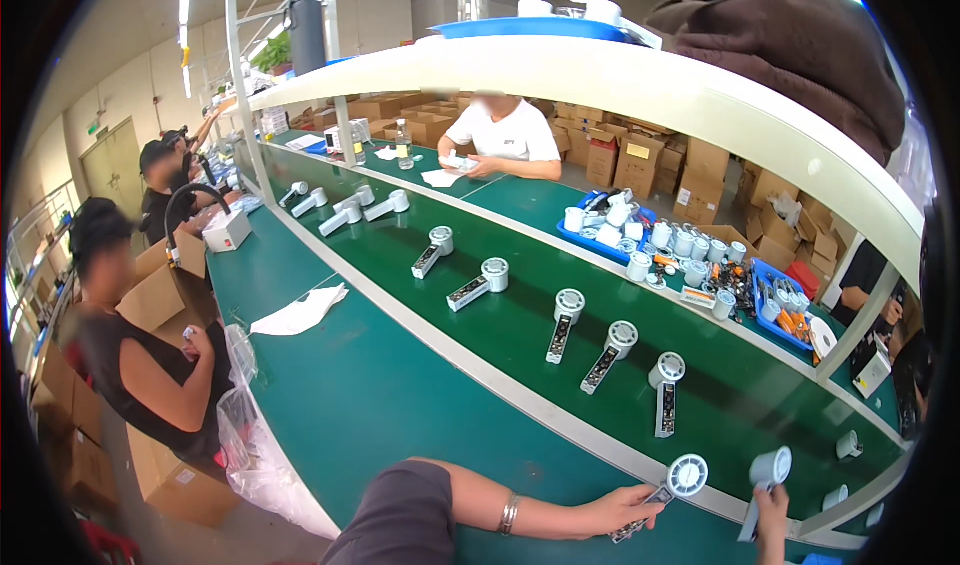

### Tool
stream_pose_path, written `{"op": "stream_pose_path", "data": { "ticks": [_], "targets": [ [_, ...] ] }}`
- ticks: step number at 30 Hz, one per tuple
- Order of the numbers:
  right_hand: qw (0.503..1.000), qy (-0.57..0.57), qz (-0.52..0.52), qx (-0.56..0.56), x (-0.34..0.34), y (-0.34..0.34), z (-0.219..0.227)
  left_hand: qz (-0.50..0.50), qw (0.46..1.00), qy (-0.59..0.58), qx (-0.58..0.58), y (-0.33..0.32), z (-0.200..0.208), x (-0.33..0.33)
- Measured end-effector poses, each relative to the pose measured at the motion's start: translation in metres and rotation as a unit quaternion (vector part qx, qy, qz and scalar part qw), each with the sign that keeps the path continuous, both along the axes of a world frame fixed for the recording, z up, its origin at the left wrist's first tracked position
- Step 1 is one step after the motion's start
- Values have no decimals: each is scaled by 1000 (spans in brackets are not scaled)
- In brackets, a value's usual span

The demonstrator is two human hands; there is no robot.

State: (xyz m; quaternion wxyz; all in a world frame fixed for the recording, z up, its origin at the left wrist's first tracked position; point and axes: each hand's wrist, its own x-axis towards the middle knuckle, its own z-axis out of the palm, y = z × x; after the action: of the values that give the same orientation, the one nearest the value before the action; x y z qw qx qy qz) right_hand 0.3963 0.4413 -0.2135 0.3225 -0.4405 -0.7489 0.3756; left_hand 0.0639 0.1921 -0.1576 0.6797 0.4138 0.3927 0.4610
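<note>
My left hand, with a metal bracelet at its wrist, is closed round the handle of a light-blue handheld fan. The fan's round grille faces up, and dark inner parts show along its uncovered handle. To the right of it, my right hand grips a second light-blue fan, its round head tilted up; my fingers partly hide the handle. Both hands are at the near edge of the green conveyor belt. The closest fan lying on the belt also has dark parts visible in its handle.
Several more fans lie spaced along the belt. Beyond it stand a blue tray, white fan heads and a blue bin. A white paper sheet lies on the near worktop. Co-workers sit across and to the left; a shelf spans overhead.
</note>
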Motion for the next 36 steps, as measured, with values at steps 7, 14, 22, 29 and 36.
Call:
{"op": "stream_pose_path", "data": {
  "ticks": [7,14,22,29,36],
  "targets": [
    [943,75,-13,-325,-80,-168,95,34,999,-32,-24,-3,-12,19],
    [919,230,-42,-317,-112,-186,68,90,995,-34,31,4,-29,31],
    [949,220,-9,-224,-105,-193,41,108,993,-42,26,8,-36,29],
    [945,233,-8,-228,-102,-190,34,105,992,-49,47,11,-42,34],
    [962,199,-17,-186,-103,-191,41,105,992,-51,56,14,-40,36]
  ]
}}
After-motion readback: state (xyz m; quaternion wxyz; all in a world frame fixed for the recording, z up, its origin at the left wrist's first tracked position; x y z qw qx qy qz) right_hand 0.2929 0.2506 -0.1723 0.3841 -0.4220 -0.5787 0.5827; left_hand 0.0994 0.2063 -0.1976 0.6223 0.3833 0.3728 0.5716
